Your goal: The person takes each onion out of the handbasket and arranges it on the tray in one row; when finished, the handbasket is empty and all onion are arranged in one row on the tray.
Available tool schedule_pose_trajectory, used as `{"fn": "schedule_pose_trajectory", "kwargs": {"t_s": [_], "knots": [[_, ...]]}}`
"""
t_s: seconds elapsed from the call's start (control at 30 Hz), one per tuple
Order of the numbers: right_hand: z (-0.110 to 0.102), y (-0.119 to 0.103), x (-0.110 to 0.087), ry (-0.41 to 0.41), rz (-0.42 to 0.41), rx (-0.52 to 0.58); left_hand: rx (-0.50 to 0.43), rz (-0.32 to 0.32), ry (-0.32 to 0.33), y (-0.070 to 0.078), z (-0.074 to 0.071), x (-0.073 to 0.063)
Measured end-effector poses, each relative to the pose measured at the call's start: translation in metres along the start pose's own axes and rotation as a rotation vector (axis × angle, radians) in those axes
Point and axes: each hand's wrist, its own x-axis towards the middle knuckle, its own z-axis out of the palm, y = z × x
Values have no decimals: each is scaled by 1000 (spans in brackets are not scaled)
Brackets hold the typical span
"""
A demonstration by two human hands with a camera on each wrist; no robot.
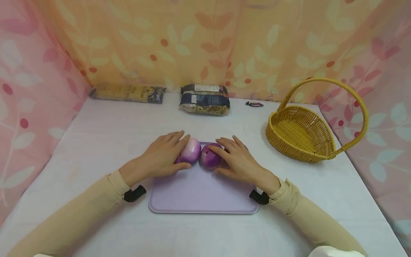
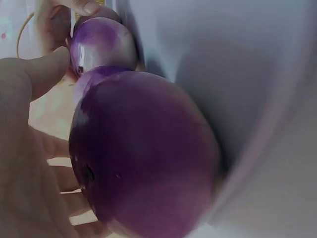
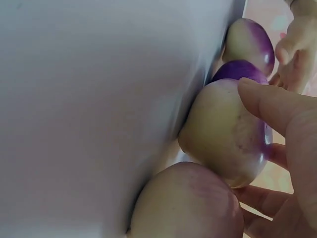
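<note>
Several round, glossy purple-and-white vegetables, turnip-like, lie in a row along the back part of a lilac tray (image 1: pixel 202 194). My left hand (image 1: pixel 163 155) is at the row's left, its long fingers nearly straight behind a pale turnip (image 1: pixel 191 151) and its thumb in front. A large dark purple turnip (image 2: pixel 143 153) fills the left wrist view beside that palm. My right hand (image 1: pixel 240 162) holds a deeper purple turnip (image 1: pixel 209 159), thumb on one side and fingers on the other. Another turnip (image 3: pixel 185 206) sits close to the right palm, mostly hidden from the head view.
At the back of the white-covered table lie a long yellow packet (image 1: pixel 126 94), a dark-and-clear food packet (image 1: pixel 204 100) and a small wrapped candy (image 1: pixel 254 104). A yellow wicker basket (image 1: pixel 300 151) with a tall handle stands on the right. Patterned curtains (image 1: pixel 179 39) enclose the table.
</note>
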Motion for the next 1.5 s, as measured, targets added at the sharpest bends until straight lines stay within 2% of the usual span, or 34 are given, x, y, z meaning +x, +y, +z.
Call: {"fn": "schedule_pose_trajectory", "kwargs": {"t_s": [0.13, 0.37, 0.53, 0.87, 1.03, 1.27, 1.37, 1.5], "knots": [[1, -1, -2, 16, 12, -2, 6, 9, -41, 3, 3, 8], [2, -1, -4, 38, 56, -10, 15, 62, 15, 4, 7, 16], [1, 1, -3, 32, 89, -32, 10, 60, -2, 8, 5, 14], [1, 4, 1, 11, 110, -34, -6, 66, 13, 8, 7, 8], [-13, 11, -6, -25, 152, -11, -32, 30, 14, 0, -1, -1], [-27, 31, -21, -46, 189, 19, -32, -54, 43, -23, -4, -29], [-25, 34, -24, -59, 184, 29, -44, -50, 47, -25, -1, -37], [-22, 35, -26, -55, 200, 55, -72, -40, 50, -23, 3, -39]]}}
